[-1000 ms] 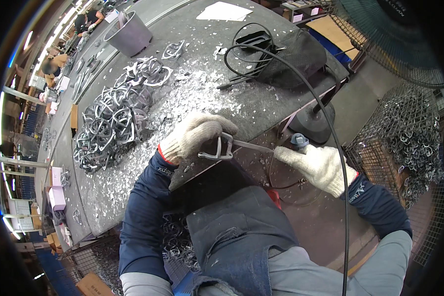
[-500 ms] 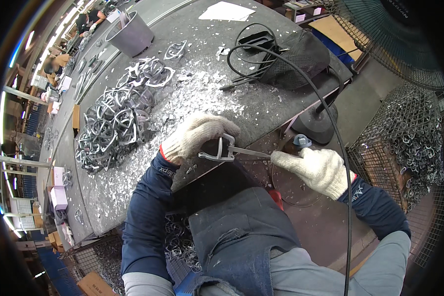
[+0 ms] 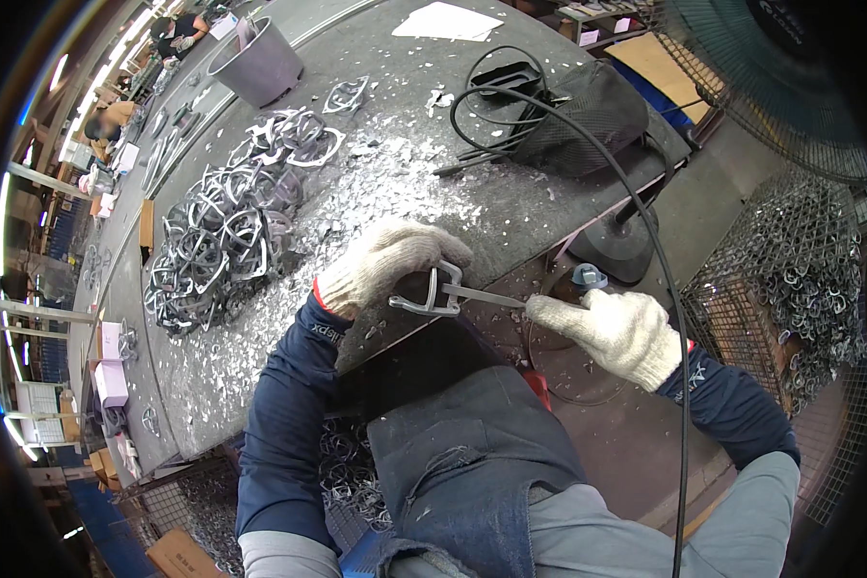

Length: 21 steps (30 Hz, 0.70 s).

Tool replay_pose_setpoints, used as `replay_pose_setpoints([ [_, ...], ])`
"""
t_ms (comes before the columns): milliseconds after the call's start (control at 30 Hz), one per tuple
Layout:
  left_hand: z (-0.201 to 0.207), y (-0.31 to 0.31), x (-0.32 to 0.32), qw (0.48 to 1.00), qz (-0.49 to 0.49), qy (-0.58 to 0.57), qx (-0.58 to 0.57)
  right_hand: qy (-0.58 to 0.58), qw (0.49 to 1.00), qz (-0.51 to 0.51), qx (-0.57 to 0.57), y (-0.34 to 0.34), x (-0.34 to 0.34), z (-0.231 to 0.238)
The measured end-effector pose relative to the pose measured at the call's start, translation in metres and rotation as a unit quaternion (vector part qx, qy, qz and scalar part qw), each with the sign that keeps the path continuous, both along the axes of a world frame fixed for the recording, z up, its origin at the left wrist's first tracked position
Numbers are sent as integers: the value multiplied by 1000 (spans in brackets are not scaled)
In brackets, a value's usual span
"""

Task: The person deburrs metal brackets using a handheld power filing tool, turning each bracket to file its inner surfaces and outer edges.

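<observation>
My left hand (image 3: 387, 265), in a knitted white glove, is closed on a grey metal frame-shaped part (image 3: 428, 306) near the table's front edge. My right hand (image 3: 615, 332), gloved alike, is closed around the handle end of a flat file (image 3: 491, 296); the glove hides its grip. The file's narrow grey blade reaches left and its tip lies against the side of the part. Beyond my left hand, a heap of similar metal parts (image 3: 226, 226) lies on the dark table (image 3: 395, 72). Silvery flakes (image 3: 395, 173) are scattered between.
A grey bucket (image 3: 257, 65) stands behind the heap. A black mesh bag (image 3: 583, 120) sits on the table, and a black cable (image 3: 660, 250) hangs across my right side. A large fan (image 3: 771, 77) and a wire basket of parts (image 3: 790, 270) are at the right.
My right hand and the file have shifted very slightly left against the part. My left hand keeps its hold. In the background, a person has leaned a little.
</observation>
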<state>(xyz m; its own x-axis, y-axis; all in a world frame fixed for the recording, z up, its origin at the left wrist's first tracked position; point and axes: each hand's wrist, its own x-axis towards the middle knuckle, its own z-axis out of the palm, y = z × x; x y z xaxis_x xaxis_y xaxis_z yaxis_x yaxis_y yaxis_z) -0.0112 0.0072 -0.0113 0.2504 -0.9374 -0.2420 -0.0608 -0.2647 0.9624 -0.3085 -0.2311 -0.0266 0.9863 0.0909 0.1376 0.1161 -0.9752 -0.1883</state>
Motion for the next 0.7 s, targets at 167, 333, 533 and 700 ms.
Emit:
replay_pose_setpoints([
  [167,5,1,-2,1000,11,16,1,-48,999,8,21,-6,-6,-10],
  [333,5,3,1,1000,-3,-9,-6,11,1000,4,-26,0,-6,-3],
  [533,3,-1,3,999,-25,-20,-16,9,1000,20,-14,-4,-3,-6],
  [700,0,2,3,1000,-29,-1,-8,14,999,24,-44,-6,0,-4],
])
